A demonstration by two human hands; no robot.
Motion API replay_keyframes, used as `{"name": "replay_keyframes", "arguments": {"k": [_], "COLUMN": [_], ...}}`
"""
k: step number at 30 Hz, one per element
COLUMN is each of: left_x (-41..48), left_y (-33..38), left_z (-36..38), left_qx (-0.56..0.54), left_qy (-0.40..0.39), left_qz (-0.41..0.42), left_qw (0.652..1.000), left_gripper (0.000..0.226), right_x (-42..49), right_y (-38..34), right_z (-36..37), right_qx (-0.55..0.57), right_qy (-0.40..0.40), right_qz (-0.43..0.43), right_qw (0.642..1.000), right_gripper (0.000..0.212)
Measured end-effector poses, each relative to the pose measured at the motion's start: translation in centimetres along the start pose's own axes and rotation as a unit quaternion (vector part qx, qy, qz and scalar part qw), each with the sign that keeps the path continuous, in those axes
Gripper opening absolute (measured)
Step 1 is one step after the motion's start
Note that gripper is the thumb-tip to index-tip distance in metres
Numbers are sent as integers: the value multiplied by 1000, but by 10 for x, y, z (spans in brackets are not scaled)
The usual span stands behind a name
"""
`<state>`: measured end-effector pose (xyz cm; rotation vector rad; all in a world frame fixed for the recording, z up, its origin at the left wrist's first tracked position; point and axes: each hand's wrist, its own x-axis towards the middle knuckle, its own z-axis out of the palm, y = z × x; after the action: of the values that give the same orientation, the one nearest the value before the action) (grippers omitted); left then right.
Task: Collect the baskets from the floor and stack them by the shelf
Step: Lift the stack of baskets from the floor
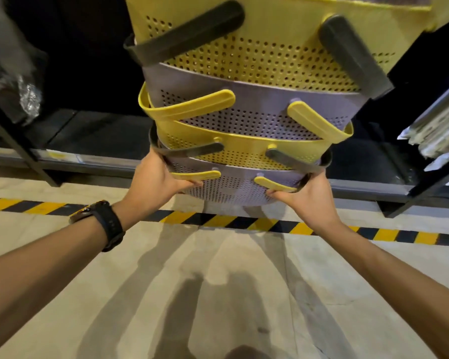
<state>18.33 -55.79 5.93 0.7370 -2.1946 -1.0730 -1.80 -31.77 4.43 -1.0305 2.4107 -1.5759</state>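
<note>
Baskets point(246, 73) stand nested one inside another in a tall stack, and we see at least four of them, yellow and pale grey by turns. The top of the stack runs out of view. Each wall is pierced with rows of small holes. The yellow ones carry dark handles and the grey ones carry yellow handles, all folded down against the sides.

We hold the stack at its foot. The left grip point(163, 178) is wrapped round the left side of the lowest grey basket point(231, 189), with its fingers curled under that basket's yellow handle. The right grip point(307, 194) clasps the right side in the same way, fingers hooked beneath the other yellow handle. A black watch point(109, 225) sits on the left wrist.

The stack is just in front of a dark shelf point(101, 136), beyond a strip of yellow-and-black tape point(182, 217) on the concrete floor point(218, 294). We cannot tell whether the lowest basket touches the floor. Crinkled plastic point(29, 97) lies on the shelf at the left, and wrapped packs point(438, 125) lie at the right.
</note>
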Motion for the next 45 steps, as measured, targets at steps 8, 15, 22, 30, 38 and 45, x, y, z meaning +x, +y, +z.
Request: {"name": "replay_keyframes", "arguments": {"k": [8,15,22,30,38,45], "left_x": [43,77,119,154,173,174], "left_y": [4,18,3,-7,-51,-72], "left_z": [6,14,30,39,44,60], "left_qx": [-34,-51,-36,-50,-25,-9], "left_qy": [-14,-26,10,37,4,-1], "left_qz": [-2,-25,-42,-31,-28,-17], "left_qw": [999,998,998,998,999,1000], "left_gripper": [98,91,109,116,120,108], "right_x": [41,84,132,174,177,172], "right_y": [-22,-35,2,16,44,60], "right_z": [-15,-30,-15,-3,32,44], "right_qx": [-49,-66,-46,-23,-25,-28], "right_qy": [27,24,7,4,11,2], "right_qz": [-8,6,-5,-5,4,30], "right_qw": [998,998,999,1000,1000,999], "right_gripper": [88,96,95,97,95,98]}}
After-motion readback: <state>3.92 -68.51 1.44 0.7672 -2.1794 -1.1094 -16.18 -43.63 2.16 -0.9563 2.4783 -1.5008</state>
